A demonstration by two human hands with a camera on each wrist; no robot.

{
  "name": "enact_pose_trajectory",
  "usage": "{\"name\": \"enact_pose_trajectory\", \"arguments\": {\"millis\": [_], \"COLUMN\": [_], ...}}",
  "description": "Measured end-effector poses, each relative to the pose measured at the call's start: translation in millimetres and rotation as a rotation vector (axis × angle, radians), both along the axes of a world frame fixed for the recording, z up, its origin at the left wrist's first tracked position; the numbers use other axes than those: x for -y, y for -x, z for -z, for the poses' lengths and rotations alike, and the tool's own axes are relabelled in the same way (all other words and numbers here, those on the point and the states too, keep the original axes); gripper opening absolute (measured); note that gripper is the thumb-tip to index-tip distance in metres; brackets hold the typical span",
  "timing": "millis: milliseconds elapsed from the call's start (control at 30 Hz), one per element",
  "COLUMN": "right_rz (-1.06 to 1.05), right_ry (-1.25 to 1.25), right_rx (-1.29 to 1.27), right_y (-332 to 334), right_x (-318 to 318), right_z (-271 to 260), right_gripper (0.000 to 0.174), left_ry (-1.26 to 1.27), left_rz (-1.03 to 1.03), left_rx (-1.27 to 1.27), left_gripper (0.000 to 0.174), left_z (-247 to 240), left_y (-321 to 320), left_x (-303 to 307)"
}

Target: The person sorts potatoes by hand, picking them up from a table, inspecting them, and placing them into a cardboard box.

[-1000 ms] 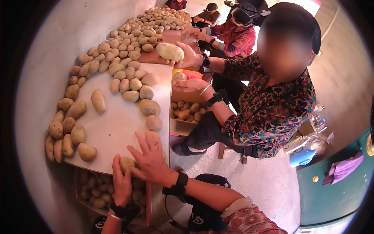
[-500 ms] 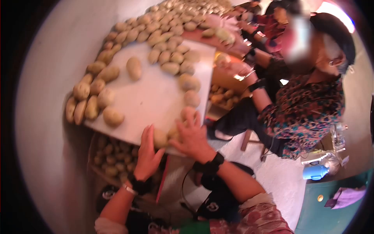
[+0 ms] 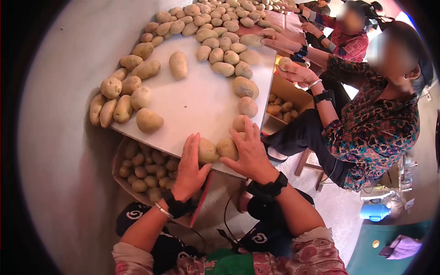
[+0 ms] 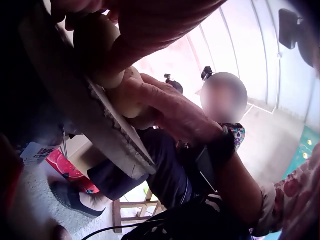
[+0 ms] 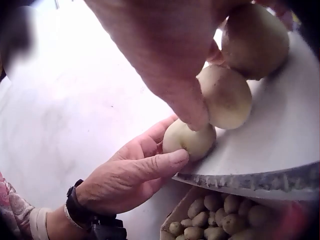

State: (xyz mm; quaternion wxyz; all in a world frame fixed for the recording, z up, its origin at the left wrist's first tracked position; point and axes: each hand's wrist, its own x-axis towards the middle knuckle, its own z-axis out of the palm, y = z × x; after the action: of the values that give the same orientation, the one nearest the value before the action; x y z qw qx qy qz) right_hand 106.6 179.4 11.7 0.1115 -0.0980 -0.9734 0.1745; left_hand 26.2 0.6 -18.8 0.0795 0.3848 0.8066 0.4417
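At the near edge of the white tabletop [image 3: 192, 114], two potatoes sit side by side between my hands. My left hand [image 3: 189, 162] holds the left potato [image 3: 207, 151]; in the right wrist view its thumb lies on the front of that potato [image 5: 187, 139] and its fingers go behind. My right hand [image 3: 253, 158] grips the neighbouring potato [image 3: 226, 149], thumb toward the left one and fingers spread over the far side. Another potato [image 3: 239, 123] lies just beyond the right fingertips, continuing a row up the table's right edge.
Several potatoes [image 3: 123, 109] line the left edge, and one [image 3: 178, 65] lies apart mid-table. A large pile [image 3: 220, 18] covers the far end. Below the near edge stands a box of potatoes [image 3: 151, 176]. On the right, a seated person's hand [image 3: 280, 41] touches a long potato.
The head view has swung, so the table now appears farther right. Two potatoes now show clearly between my hands. The neighbouring person has lowered a large raised potato to the table.
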Motion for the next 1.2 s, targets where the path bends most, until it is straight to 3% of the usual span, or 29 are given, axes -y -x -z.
{"name": "enact_pose_trajectory", "arguments": {"millis": [367,467,533,567,633,733,800,833,900,1033,1200], "right_rz": [0.000,0.009,-0.171,-0.165,-0.278,-0.421,-0.527,-0.660,-0.961,-1.025,-0.939], "right_ry": [-0.079,-0.066,0.037,0.034,0.353,0.325,0.371,0.292,0.182,0.172,-0.016], "right_rx": [0.031,-0.067,-0.415,-0.408,-0.429,-0.170,-0.154,-0.061,0.079,0.257,0.365], "right_y": [-8,-1,3,3,5,1,-5,-13,-31,-49,-45], "right_x": [-2,4,7,13,33,59,86,100,120,150,157], "right_z": [-17,-28,-32,-33,-34,-18,-2,12,44,71,98], "right_gripper": [0.080,0.071,0.053,0.053,0.029,0.018,0.015,0.014,0.014,0.013,0.017], "left_ry": [-0.012,-0.028,-0.114,-0.116,-0.305,-0.514,-0.638,-0.672,-0.707,-0.904,-1.076], "left_rz": [0.018,-0.021,-0.118,-0.112,-0.200,-0.284,-0.343,-0.403,-0.463,-0.469,-0.551], "left_rx": [0.047,0.061,0.013,0.021,0.103,0.229,0.275,0.266,0.501,0.806,0.949], "left_gripper": [0.084,0.084,0.074,0.074,0.061,0.047,0.040,0.036,0.029,0.022,0.026], "left_z": [-26,-29,-28,-24,-21,-32,-50,-57,-61,-57,-61], "left_y": [-8,-3,1,5,21,38,50,56,73,94,105], "left_x": [1,7,10,12,18,34,49,61,94,146,187]}}
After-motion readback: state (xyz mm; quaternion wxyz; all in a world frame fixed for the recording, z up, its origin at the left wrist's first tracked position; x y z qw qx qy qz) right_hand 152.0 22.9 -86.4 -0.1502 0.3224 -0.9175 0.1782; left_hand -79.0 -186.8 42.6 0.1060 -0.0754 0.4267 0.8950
